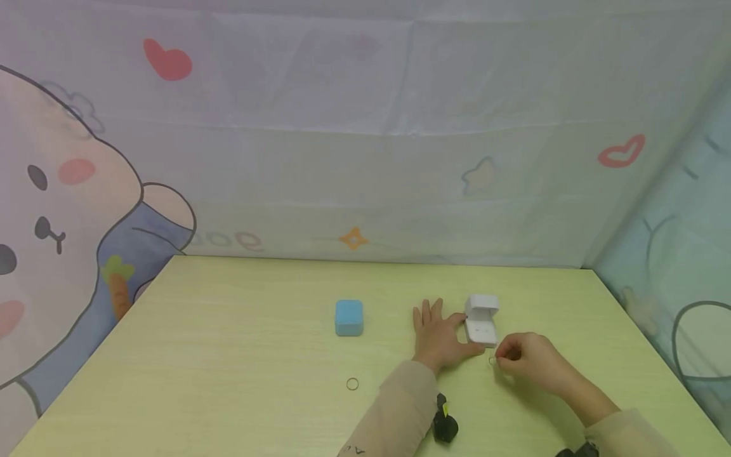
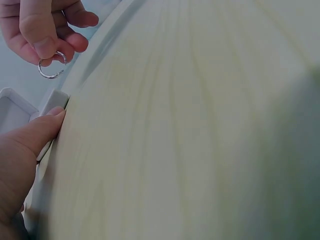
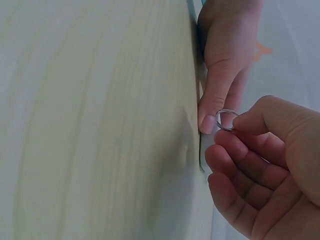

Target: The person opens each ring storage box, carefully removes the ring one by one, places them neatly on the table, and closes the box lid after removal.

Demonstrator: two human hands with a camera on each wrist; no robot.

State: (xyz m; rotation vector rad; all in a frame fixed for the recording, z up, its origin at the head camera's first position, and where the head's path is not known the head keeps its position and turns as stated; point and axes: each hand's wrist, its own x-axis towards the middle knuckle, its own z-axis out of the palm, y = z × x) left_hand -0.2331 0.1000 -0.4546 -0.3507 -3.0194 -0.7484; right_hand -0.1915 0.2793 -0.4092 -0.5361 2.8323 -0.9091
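Note:
A small white ring box (image 1: 481,333) stands with its lid raised on the right part of the table. My left hand (image 1: 442,341) holds it steady, thumb at the front and index finger at the left side, the other fingers spread on the tabletop. Just in front of the box, my right hand (image 1: 535,362) pinches a thin silver ring (image 3: 218,123) between thumb and index finger. The ring hangs above the table, apart from the box. In the right wrist view the left thumb (image 3: 207,122) covers part of the box.
A blue closed box (image 1: 349,318) stands left of the left hand. Nearer me lies a gold-coloured ring (image 1: 348,384) on the pale wooden table (image 1: 228,355). A printed cloth (image 1: 320,158) hangs behind the table's back edge, with another at the right.

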